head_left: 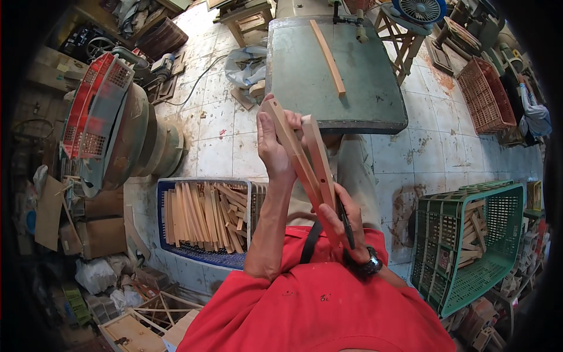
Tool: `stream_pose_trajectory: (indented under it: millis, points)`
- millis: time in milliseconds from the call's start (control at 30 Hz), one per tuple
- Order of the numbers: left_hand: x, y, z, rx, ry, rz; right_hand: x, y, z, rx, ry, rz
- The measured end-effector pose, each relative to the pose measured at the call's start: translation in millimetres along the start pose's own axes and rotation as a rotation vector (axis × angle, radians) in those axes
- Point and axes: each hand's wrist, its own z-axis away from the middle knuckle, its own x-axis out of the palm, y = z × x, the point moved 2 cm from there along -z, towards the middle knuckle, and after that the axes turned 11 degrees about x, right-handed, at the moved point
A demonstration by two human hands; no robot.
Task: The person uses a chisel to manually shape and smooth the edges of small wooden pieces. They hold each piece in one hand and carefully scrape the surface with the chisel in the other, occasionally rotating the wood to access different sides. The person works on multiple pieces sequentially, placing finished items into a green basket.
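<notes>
I hold two pale wooden strips, a left one (288, 138) and a right one (316, 152), angled up from my lap toward the table, each with a small hole. My left hand (274, 146) is closed round their upper part, thumb along the side of the left strip. My right hand (346, 217) grips their lower ends; a slim dark object (346, 229), too unclear to name, lies in it along the strips. A single wooden strip (327, 57) lies on the green-topped table (375, 88) in front of me.
A blue crate (161, 252) full of strips sits at my left, a green crate (469, 293) with wood pieces at my right. A drum-like machine (141, 129) with red baskets (99, 88) stands left. A fan (417, 9) and red crate (484, 100) are beyond right.
</notes>
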Motion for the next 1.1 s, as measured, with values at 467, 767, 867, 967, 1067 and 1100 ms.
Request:
stream_pose_trajectory:
  millis: [467,767,867,967,1067,1100]
  points:
    - [6.5,37.2,11.4,-0.191,-0.32,-0.501,4.2,-1.8,-2.8,-0.013,0.087,0.085]
    - [12.8,35.9,12.4,-0.272,-0.287,-0.507,0.3,5.0,-2.1,0.173,-0.052,-0.099]
    - [19.7,31.2,20.8,-0.246,-0.206,-0.58,-1.7,3.1,-4.0,0.289,-0.102,-0.299]
    - [20.9,20.2,30.5,-0.115,-0.134,-0.645,-2.5,11.7,-7.4,0.29,-0.14,-0.408]
    - [19.0,5.9,41.3,0.041,-0.054,-0.811,0.4,15.8,-7.8,0.327,-0.159,-0.489]
    - [22.3,5.7,45.3,0.026,-0.027,-0.847,0.5,18.9,-7.9,0.339,-0.16,-0.501]
